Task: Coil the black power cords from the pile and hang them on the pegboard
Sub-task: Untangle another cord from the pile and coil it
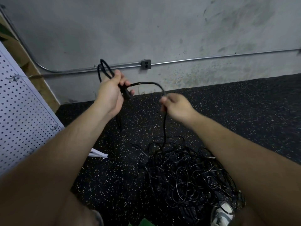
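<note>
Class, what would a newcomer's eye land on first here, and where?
The left hand grips loops of black power cord at centre, and the right hand pinches the same cord as it drops to the tangled pile on the floor below. A white pegboard stands at the left edge.

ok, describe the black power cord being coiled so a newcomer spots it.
Find the grey outlet box on the concrete wall; below it the thin black power cord arches between two raised hands. The left hand grips its loops, the right hand pinches it. Unlike the tangled black cord pile on the speckled floor, it is held up.
</note>
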The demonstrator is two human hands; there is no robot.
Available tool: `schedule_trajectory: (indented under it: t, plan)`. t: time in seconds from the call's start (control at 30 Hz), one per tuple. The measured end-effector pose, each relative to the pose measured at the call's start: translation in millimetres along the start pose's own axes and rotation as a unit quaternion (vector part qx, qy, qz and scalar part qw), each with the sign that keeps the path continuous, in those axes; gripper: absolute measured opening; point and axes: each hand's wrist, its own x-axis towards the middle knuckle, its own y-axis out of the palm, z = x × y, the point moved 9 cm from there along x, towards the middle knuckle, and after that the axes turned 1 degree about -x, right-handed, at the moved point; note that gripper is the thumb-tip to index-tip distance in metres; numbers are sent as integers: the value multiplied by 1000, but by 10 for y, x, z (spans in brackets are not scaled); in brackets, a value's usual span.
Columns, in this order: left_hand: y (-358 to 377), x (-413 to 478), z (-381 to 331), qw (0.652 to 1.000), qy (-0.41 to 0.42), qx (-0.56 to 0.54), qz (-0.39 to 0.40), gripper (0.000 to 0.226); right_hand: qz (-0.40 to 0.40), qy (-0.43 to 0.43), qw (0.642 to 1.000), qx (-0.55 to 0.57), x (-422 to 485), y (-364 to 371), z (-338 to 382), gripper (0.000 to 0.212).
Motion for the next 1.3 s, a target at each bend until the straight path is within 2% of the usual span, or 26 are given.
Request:
schedule_trajectory:
  t: [0.1, 0.2, 0.23, 0.3, 0.37, 0.4, 0.47, 0.53, 0.6, 0.67, 0.7, 0.77, 0.83, 0.9, 0.97, 1.03, 1.13, 1.17, 1.23, 1.3]
  plan:
    - [-111, -17, 173, 995, -9, 97, 8, 19, -85, -21, 990, 112, 37, -387, 225, 24]
    - [46, -126, 366, 973, -4, 220, 73, 6, -84, -38, 975, 204, 70, -415, 421, 26]
    - [159, -191, 439, 960, -7, 256, 111, 9, -80, -37, 970, 225, 77, -377, 466, 26]
    - [420, -344, 588, 913, -2, 361, 191, 35, -70, -24, 963, 259, 81, -297, 517, 25]
    - [605, -473, 733, 865, 18, 449, 223, 44, -46, -7, 953, 298, 70, -221, 544, 25]
    - [656, -501, 770, 864, 28, 455, 213, 38, -29, -4, 950, 310, 60, -191, 560, 26]
    - [686, -485, 804, 885, 33, 430, 179, 20, 4, -8, 947, 320, 26, -160, 617, 23]
    - [649, -426, 784, 891, 31, 426, 155, 16, 19, -19, 936, 351, -6, -202, 647, 12]
    - [581, -364, 731, 900, 19, 411, 144, 12, -28, -13, 937, 348, -7, -346, 485, 10]
    - [513, -306, 632, 909, 28, 395, 132, 15, -91, 16, 970, 223, -44, -450, 158, 12]
    - [487, -283, 584, 914, 37, 386, 122, 15, -70, 30, 989, 126, -73, -369, 9, 13]
    - [469, -248, 514, 932, 47, 343, 110, 8, 105, 54, 993, -10, -184, 144, -278, 23]
    - [497, -242, 493, 945, 42, 305, 110, 6, 269, 89, 959, -28, -352, 698, -570, 43]
    - [512, -257, 499, 949, 44, 290, 116, 6, 308, 99, 946, -33, -416, 997, -746, 34]
    - [512, -265, 469, 948, 57, 289, 120, 7, 296, 89, 949, -59, -385, 1056, -813, 16]
    - [462, -234, 377, 952, 78, 276, 110, 7, 239, 79, 965, -67, -261, 879, -764, 14]
    - [314, -157, 258, 937, 110, 322, 83, 8, 43, 60, 996, 55, -32, 235, -401, 22]
    - [286, -158, 279, 919, 112, 367, 88, 9, -17, 39, 994, 104, -1, 3, -222, 23]
    - [289, -208, 437, 885, 85, 440, 122, 10, -90, -19, 979, 180, 9, -361, 137, 17]
    - [338, -271, 618, 879, 48, 446, 161, 14, -129, -70, 963, 226, -12, -607, 413, 16]
